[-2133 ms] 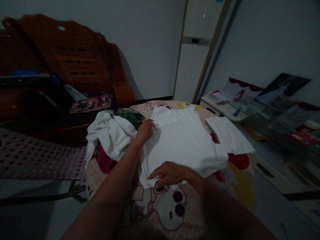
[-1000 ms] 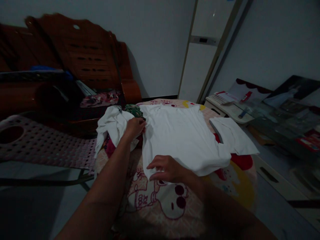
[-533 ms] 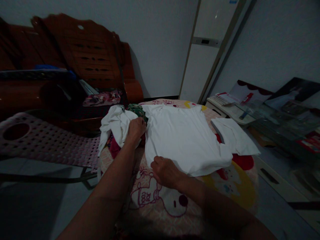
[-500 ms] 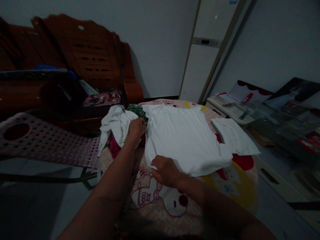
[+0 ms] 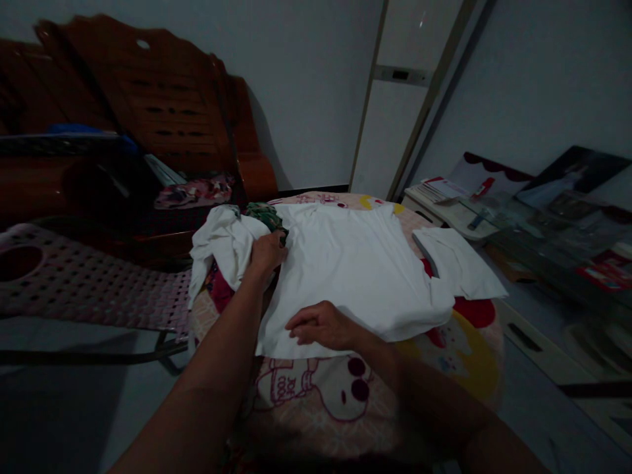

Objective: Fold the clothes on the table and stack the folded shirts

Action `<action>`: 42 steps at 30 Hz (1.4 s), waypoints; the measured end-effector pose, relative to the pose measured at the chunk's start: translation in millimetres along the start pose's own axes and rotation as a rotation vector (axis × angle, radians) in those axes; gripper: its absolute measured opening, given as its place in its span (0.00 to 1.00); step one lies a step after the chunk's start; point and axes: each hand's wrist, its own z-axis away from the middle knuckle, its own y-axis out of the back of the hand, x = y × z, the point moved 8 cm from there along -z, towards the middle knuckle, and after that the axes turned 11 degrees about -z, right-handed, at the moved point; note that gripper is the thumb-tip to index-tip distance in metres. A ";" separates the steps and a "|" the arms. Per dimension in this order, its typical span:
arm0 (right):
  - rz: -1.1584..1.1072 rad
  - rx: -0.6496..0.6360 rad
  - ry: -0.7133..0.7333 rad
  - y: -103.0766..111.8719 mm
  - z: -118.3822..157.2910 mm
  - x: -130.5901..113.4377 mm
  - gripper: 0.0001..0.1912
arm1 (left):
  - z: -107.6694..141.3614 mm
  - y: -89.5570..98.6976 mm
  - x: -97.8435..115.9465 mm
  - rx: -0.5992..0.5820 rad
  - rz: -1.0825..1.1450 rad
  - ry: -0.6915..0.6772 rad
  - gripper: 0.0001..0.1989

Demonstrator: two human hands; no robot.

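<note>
A white shirt (image 5: 355, 263) lies spread over the round table, slightly wrinkled, its near right part folded in a thick roll. My left hand (image 5: 268, 253) is at the shirt's far left edge, fingers curled in a pinch there; the fingertips are partly hidden. Near the front left corner my right hand (image 5: 323, 326) rests on the shirt, fingers stretched out and holding nothing. Beside my left hand is a heap of crumpled white cloth (image 5: 224, 240), with a green patterned cloth (image 5: 264, 214) behind it. A folded white garment (image 5: 461, 263) lies at the table's right edge.
A patterned tablecloth (image 5: 340, 434) covers the table. On the left are a woven pink chair (image 5: 113, 283) and a wooden bench (image 5: 168, 112). A glass-topped cabinet (image 5: 538, 243) with papers and a photo stands right; a tall white appliance (image 5: 390, 125) is behind.
My right hand has let go of the shirt's near left corner, which now lies spread out further toward me and to the left. My left hand has stayed at the far left edge.
</note>
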 end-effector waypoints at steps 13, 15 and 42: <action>0.419 0.285 -0.276 130.9 114.7 -30.3 0.12 | -4.0 -4.1 0.1 0.049 0.042 -0.022 0.21; 0.335 0.284 -0.305 127.0 117.0 -24.4 0.12 | -5.0 -4.5 -0.7 0.052 0.044 -0.014 0.20; 1.045 -0.039 0.293 -23.5 -44.3 -40.8 0.14 | 1.5 2.7 -8.0 -0.007 0.253 -0.038 0.34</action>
